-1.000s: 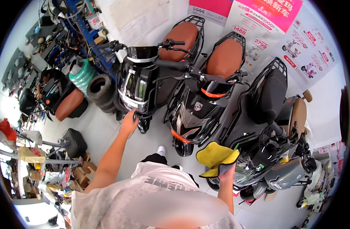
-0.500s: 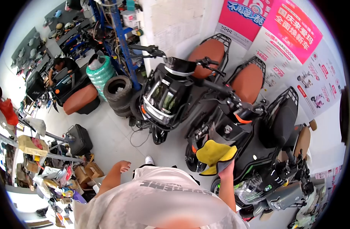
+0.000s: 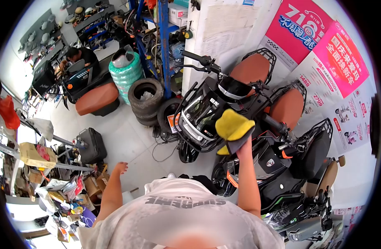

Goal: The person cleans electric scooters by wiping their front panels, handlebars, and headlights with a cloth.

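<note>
A soft, plush-looking cloth (image 3: 235, 124), yellow on one face and grey on the other, is gripped by the fingers of the right hand (image 3: 243, 149) and held, folded and drooping, in front of a glossy black scooter (image 3: 199, 116). Whether the bodywork is touched by it cannot be told from this angle. The left hand (image 3: 122, 168) is held out over the smooth, pale floor (image 3: 132, 145), its fingers released and loosely curled. Three reddish-brown, padded seats (image 3: 250, 68) are seen: two are fitted near the wall, on the black scooter and on a second scooter (image 3: 269, 162), and one is set on a bike (image 3: 76, 85) at the far left, where one co-worker (image 3: 83, 56) is bent over. One stack of rubber tyres (image 3: 145, 97) is placed beside one shiny, green-wrapped bundle (image 3: 126, 74). Two glossy posters (image 3: 292, 29), printed largely in pink, are displayed on the wall (image 3: 223, 33).
</note>
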Demonstrator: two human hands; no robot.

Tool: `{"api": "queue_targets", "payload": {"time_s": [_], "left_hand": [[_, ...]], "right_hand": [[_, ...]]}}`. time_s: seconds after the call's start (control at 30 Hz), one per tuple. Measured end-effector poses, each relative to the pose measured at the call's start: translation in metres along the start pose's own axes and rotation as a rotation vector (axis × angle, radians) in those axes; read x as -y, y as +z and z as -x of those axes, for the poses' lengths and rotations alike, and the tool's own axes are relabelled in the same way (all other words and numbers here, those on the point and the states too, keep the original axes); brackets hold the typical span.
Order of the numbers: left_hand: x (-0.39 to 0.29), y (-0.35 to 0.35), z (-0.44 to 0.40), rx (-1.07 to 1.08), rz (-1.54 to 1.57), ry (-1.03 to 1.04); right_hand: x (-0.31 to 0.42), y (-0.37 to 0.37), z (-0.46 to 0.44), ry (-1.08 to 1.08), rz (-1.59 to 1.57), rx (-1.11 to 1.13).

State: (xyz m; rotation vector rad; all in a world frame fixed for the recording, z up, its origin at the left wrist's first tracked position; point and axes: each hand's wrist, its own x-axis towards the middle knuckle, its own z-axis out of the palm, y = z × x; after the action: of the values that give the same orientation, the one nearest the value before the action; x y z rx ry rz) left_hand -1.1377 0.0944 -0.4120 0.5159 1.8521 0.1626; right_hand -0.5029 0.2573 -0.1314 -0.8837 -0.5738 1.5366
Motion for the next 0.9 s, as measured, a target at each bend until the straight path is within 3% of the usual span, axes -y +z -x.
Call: {"api": "queue_targets", "payload": {"time_s": [0.17, 0.23, 0.3, 0.37, 0.43, 0.47, 0.6, 0.73, 0.9], "left_hand": [[0.072, 0.041, 0.017, -0.018, 0.186, -0.200], [0.092, 0.062, 0.036, 0.014, 0.255, -0.263], [0.101, 0.084, 0.065, 0.005, 0.305, -0.303], [0.110, 0.107, 0.087, -0.061, 0.421, -0.307], [0.118, 0.131, 0.102, -0.099, 0.509, -0.324], [0.122, 0.143, 0.110, -0.130, 0.576, -0.329], [0.108, 0.203, 0.143, -0.208, 0.724, -0.345], [0.095, 0.275, 0.159, -0.145, 0.793, -0.387], [0.062, 0.317, 0.165, 0.044, 0.679, -0.463]], "right_hand": [[0.020, 0.067, -0.105, -0.112, 0.099, 0.004], [-0.018, 0.036, -0.210, -0.367, 0.386, 0.104], [0.009, 0.115, -0.207, -0.590, 1.004, 0.163], [-0.011, 0.149, -0.259, -1.171, 1.243, 0.143], [-0.032, 0.169, -0.296, -1.067, 1.452, 0.259], [-0.043, 0.174, -0.310, -0.961, 1.718, 0.270], [-0.066, 0.202, -0.341, -0.949, 2.018, 0.315], [-0.074, 0.226, -0.364, -0.944, 1.997, 0.586], [-0.061, 0.246, -0.363, -0.653, 2.009, 0.708]]}}
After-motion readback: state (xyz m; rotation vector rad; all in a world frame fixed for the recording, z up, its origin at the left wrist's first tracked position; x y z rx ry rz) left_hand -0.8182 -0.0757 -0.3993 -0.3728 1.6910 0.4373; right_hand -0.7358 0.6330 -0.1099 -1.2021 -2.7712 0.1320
